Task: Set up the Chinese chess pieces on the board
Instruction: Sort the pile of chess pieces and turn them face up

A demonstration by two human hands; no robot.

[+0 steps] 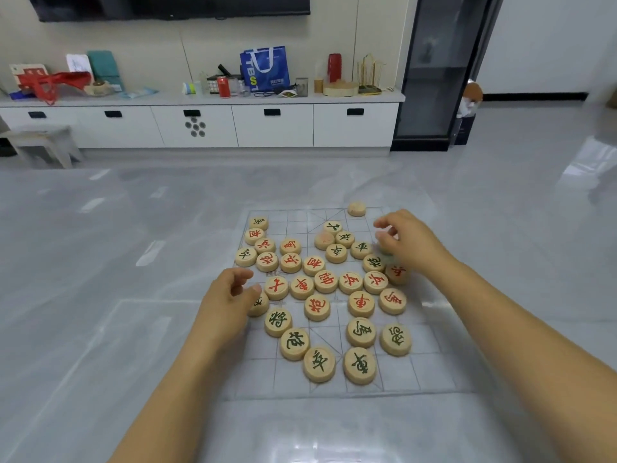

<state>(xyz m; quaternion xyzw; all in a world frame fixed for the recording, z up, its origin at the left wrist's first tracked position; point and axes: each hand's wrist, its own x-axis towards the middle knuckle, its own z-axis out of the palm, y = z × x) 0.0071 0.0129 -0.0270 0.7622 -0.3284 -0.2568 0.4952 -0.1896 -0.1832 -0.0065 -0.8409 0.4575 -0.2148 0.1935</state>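
**A:** Where is the board from where you sit?

**B:** The clear board (417, 372) lies flat on the grey floor (100, 262), between my forearms. My left hand (228, 300) is over its left edge, and my right hand (410, 243) is over its far right part.

**A:** And the pieces?

**B:** The wooden pieces (325, 282) lie scattered face up between my two hands. Many touch each other, with red and green characters mixed.

**A:** How is the left grip?

**B:** The fingers are loosely curled, with nothing between them that I can see. My thumb tip is just beside a red-marked piece (276, 288). The hand covers part of a half-hidden piece (259, 305).

**A:** The right?

**B:** The fingers are bent, with the thumb turned toward them. Something pale and blurred sits at the fingertips, and I cannot tell whether I am pinching it. My wrist partly hides a red piece (397, 272). Beyond my fingers, a blank-faced piece (356, 208) sits a little apart from the cluster at the board's far edge.
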